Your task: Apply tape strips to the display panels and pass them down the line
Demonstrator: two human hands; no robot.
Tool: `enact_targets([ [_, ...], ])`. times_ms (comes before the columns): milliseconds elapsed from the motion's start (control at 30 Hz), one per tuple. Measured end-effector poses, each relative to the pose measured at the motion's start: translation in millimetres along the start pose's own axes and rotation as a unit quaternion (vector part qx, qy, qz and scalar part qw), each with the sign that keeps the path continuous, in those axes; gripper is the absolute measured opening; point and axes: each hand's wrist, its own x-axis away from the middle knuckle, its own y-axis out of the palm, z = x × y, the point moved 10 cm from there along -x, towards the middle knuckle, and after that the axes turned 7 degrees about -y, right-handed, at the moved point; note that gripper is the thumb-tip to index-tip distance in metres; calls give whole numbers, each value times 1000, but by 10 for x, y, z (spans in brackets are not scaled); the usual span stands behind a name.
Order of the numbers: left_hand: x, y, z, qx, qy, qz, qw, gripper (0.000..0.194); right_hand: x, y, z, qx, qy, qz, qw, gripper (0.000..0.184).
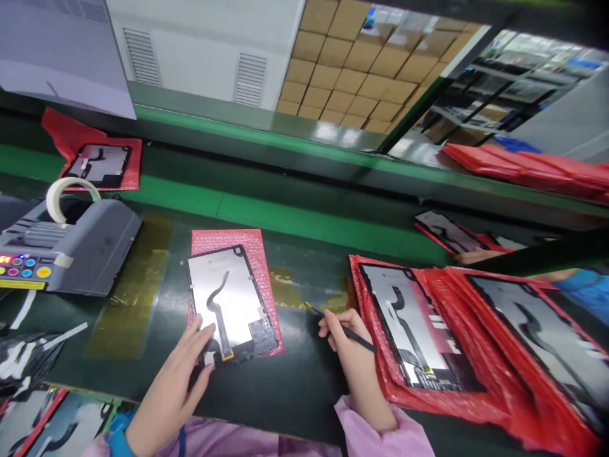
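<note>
A tablet screen panel (242,273) lies back side up on a pink bubble-wrap sleeve (226,238) in front of me. A dark flex cable (219,320) runs down its silvery back to a gold-edged end near the bottom. My left hand (178,365) rests at the panel's lower left corner, fingers spread and touching its edge, with the thumb apart below. In my right hand (349,339), thumb and fingers close around black tweezers (359,339). Their thin tip points left above the table, away from the panel, near a tiny yellow bit (308,306).
A grey tape dispenser (90,247) carrying a tape roll (56,200) stands left. More panels lie on red bubble-wrap sleeves at right (390,304) and back left (102,162). A co-worker's blue sleeve (583,292) shows at far right. Black and white scraps (23,358) lie lower left.
</note>
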Motion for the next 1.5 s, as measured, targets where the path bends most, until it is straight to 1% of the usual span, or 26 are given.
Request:
enact_targets([
  [67,18,32,-2,1,-2,-14,1000,53,46,24,-31,-23,3,1,1000,47],
  [100,24,46,-9,3,-5,-22,1000,51,89,68,-49,-39,5,-6,999,47],
  [167,34,70,-28,10,-9,-36,999,47,220,228,-87,-72,10,-40,997,46],
  [267,49,95,-21,23,1,-51,998,43,511,624,-127,-106,30,-143,984,44],
  [367,60,127,0,39,10,-63,997,41,811,1008,-132,-110,57,-257,958,42],
  [433,61,136,0,57,6,-63,996,41,927,1162,-124,-101,69,-300,946,40],
  [500,57,138,-8,73,-1,-59,996,41,971,1250,-129,-90,68,-323,940,39],
  [667,51,181,-28,83,-13,-74,994,41,963,1328,-191,-70,42,-333,939,35],
  [833,54,184,-24,78,-3,-70,995,43,958,1370,-250,-61,35,-338,938,36],
  [933,58,205,-47,74,-12,-75,994,43,940,1370,-292,-58,23,-331,942,38],
  [1233,62,237,-41,63,-14,-92,994,41,945,1340,-230,-28,30,-330,943,38],
  [1300,55,231,-12,56,0,-94,994,39,942,1343,-228,-21,37,-331,943,40],
  [1433,45,237,89,38,53,-111,992,36,955,1352,-235,-11,50,-333,941,43],
  [1500,38,249,107,23,62,-117,991,36,961,1343,-232,-8,56,-332,941,43],
])
